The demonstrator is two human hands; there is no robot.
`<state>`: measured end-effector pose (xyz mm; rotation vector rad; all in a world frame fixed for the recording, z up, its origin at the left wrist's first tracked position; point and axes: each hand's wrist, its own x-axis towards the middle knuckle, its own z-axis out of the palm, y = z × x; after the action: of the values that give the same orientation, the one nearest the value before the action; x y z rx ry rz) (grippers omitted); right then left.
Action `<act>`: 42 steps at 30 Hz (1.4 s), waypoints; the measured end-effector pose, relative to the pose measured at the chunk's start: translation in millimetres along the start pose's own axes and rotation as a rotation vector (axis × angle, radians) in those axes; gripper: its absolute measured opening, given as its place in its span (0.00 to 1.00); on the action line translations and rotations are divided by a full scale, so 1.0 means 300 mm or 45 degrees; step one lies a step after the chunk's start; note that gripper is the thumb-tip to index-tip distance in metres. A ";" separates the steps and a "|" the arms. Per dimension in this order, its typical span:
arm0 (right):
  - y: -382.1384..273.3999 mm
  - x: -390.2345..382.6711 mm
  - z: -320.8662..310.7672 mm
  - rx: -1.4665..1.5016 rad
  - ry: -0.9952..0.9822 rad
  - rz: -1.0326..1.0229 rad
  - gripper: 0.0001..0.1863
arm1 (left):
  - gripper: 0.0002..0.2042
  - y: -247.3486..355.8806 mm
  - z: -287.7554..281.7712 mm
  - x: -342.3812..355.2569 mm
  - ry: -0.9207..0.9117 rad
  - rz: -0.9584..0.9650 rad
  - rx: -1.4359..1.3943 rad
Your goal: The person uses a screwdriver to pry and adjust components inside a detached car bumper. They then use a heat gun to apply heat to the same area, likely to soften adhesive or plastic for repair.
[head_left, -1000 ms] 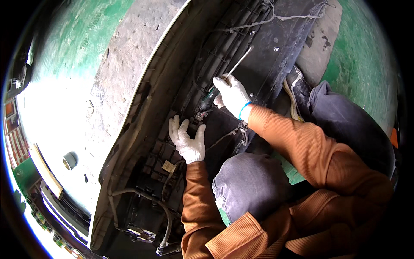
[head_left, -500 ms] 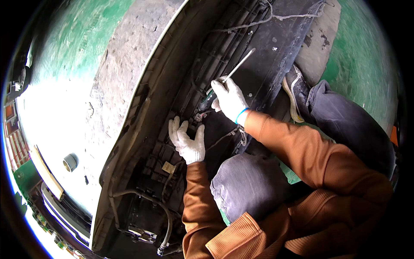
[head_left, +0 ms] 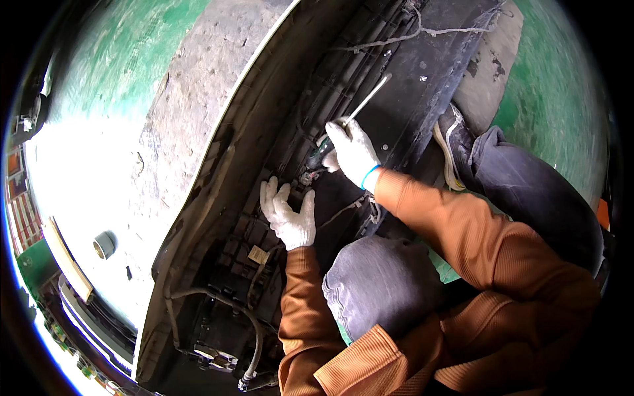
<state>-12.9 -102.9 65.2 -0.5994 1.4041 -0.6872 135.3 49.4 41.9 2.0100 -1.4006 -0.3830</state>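
In a white knit glove, my right hand (head_left: pixel 352 150) is wrapped round a screwdriver (head_left: pixel 368 100). The bright shaft points up and to the right, away from the work; the dark handle end sticks out below my fingers, close to a small pale connector (head_left: pixel 307 177). My left hand (head_left: pixel 288 214), gloved too, lies against the inner side of a large dark car bumper (head_left: pixel 254 119), fingers spread and thumb apart. No object shows in its grasp. The bumper lies with its ribbed inside facing up.
Grey wiring (head_left: pixel 409 32) crosses the bumper's far end, and a thick cable (head_left: pixel 254 333) loops near its lower end. A cardboard sheet (head_left: pixel 198 79) lies underneath. A small cup-like ring (head_left: pixel 104 245) sits on the floor at left. My shoe (head_left: pixel 452 145) is beside the right edge.
Both hands stay almost in place. The screwdriver's handle end shows slightly more below my right hand, and the bumper has shifted a little in view.
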 end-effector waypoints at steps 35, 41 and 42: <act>-0.064 0.034 -0.057 0.228 -0.110 0.079 0.20 | 0.31 -0.007 -0.016 -0.016 0.004 -0.055 0.076; -0.061 -0.029 -0.090 0.100 -0.271 -0.073 0.16 | 0.36 -0.014 -0.025 -0.047 0.032 -0.114 0.201; -0.067 -0.049 -0.072 0.099 -0.302 -0.083 0.15 | 0.36 -0.004 -0.027 -0.040 0.027 -0.125 0.190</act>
<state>-36.5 -105.2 88.0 -0.6456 1.1376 -0.6954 136.1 63.3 45.8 2.2036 -1.3557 -0.3064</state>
